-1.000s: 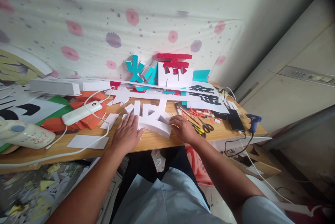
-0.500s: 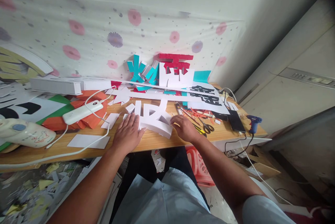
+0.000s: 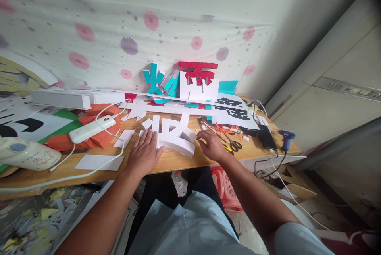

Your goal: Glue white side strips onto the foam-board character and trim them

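Note:
A thick white foam character (image 3: pixel 175 134) lies flat on the wooden table (image 3: pixel 178 159), near its front edge. My left hand (image 3: pixel 145 152) rests flat beside the character's left side, fingers stretched out and touching its edge. My right hand (image 3: pixel 212 145) sits at the character's right end, fingers curled against its side. Neither hand lifts it.
Behind stand teal (image 3: pixel 157 81) and red (image 3: pixel 199 73) foam characters against a flowered cloth. Scissors (image 3: pixel 233 142), a black phone (image 3: pixel 266 137) and a blue glue gun (image 3: pixel 286 139) lie to the right. A white power bank (image 3: pixel 92 128) on orange paper, with its cable, lies to the left.
Both hands stay almost where they were on the white character; the right hand has crept slightly along its right end. The view has shifted a little.

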{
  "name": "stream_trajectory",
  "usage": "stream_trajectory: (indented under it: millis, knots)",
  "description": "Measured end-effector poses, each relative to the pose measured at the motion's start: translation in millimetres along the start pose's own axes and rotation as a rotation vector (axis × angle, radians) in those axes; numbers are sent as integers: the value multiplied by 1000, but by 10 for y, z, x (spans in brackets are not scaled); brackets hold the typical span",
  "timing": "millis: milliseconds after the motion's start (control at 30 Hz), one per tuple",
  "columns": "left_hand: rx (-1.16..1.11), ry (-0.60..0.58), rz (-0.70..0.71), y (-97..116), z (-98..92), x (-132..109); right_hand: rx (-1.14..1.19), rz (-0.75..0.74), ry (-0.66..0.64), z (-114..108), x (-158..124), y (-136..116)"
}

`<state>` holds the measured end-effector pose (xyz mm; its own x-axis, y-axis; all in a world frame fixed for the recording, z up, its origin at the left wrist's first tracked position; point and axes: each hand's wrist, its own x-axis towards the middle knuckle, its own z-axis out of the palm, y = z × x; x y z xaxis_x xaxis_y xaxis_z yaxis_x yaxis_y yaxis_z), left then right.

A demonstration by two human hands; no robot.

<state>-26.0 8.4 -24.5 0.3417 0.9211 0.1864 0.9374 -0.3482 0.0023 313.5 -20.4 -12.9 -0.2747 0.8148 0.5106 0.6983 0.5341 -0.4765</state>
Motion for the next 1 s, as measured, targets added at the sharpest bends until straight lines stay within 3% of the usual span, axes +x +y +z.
stream_trajectory:
  millis: [300,600,1000]
  knots:
    - [7,-22,-8,9,-32,11,52,409,200,-94,-189,124]
    - [14,14,5,-16,15,13,615,693,124,282,-89,-73]
    - [18,8,-7,1,-8,20,1030,812,172,328,52,-138]
